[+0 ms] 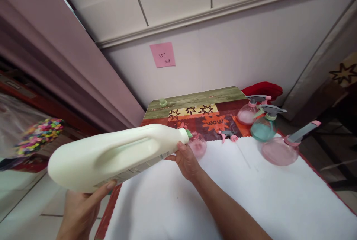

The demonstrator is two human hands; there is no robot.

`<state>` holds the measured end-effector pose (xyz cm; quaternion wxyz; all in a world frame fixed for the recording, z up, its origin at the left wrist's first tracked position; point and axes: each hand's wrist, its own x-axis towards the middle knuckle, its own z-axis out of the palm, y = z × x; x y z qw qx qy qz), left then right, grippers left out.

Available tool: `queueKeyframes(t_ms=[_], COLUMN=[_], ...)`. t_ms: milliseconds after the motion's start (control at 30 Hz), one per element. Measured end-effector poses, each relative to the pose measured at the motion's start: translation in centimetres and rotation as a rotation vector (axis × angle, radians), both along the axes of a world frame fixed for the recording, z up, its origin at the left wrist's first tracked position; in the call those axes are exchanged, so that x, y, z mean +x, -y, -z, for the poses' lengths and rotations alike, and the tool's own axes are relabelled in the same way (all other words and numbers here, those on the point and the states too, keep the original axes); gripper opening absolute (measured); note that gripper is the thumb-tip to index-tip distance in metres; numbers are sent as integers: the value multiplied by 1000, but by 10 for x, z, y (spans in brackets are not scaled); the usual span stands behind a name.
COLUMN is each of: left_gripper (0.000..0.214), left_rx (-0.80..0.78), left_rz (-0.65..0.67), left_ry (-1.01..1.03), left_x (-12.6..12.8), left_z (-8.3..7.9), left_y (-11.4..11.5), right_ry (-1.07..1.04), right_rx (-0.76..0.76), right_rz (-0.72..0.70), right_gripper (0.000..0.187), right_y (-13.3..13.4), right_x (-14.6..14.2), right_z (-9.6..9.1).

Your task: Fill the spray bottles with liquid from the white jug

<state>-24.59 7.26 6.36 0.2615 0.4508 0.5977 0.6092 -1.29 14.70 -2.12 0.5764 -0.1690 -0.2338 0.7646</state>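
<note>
A large white detergent jug [111,154] lies tilted nearly on its side, its green-rimmed mouth pointing right. My left hand [86,202] is closed round its lower body, thumb along the label edge. Close to the neck, my right hand [186,162] is closed on the jug from below. Just beyond the mouth stands a pink transparent spray bottle [198,146] without its top. Whether the mouth touches it, I cannot tell. A loose pink and grey spray head [230,136] with a thin tube lies to the right of that bottle.
Three bottles with spray heads stand at right: one pink [247,114], one teal [263,130] and a nearer pink one [280,152]. A green cap [163,102] sits at the table's far left corner. White cloth [223,195] covers the near part. Behind rises a wall with a pink note [163,55].
</note>
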Motion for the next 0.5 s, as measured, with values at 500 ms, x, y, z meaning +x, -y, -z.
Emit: queueKeyframes(t_ms=[500], left_gripper=[64], left_rx=[4], left_rz=[-34], left_ry=[-23], left_x=[-5], left_z=[1], left_y=[-2], right_ry=[-16], right_rx=[18], right_rz=[-16], right_gripper=[59], right_y=[-1], right_x=[-2], right_z=[4])
